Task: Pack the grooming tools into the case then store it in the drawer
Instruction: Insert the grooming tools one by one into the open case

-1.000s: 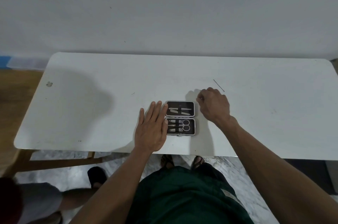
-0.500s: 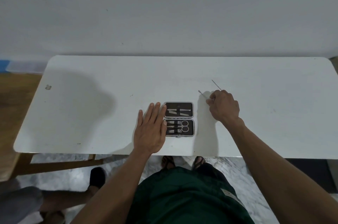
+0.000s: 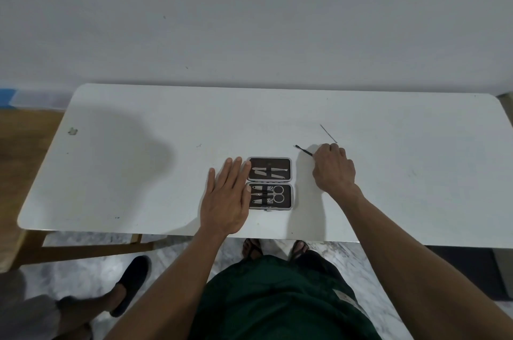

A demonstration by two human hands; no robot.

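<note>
An open black grooming case [image 3: 269, 183] with a silver rim lies on the white table [image 3: 138, 173] near its front edge. Its far half holds two metal tools and its near half holds scissors and clippers under straps. My left hand [image 3: 226, 198] lies flat on the table, fingers together, touching the case's left edge. My right hand [image 3: 333, 169] is to the right of the case, closed on a thin dark metal tool [image 3: 303, 150] whose tip sticks out to the upper left. A second thin metal tool [image 3: 328, 133] lies on the table just beyond that hand.
A plain wall stands behind the table. Another person's foot in a dark shoe [image 3: 130, 284] is on the marble floor at the lower left. My own feet show under the table's front edge. A dark object sits on the floor at the right.
My right hand has moved right from the case and taken hold of the thin dark tool. My left hand has stayed flat beside the case.
</note>
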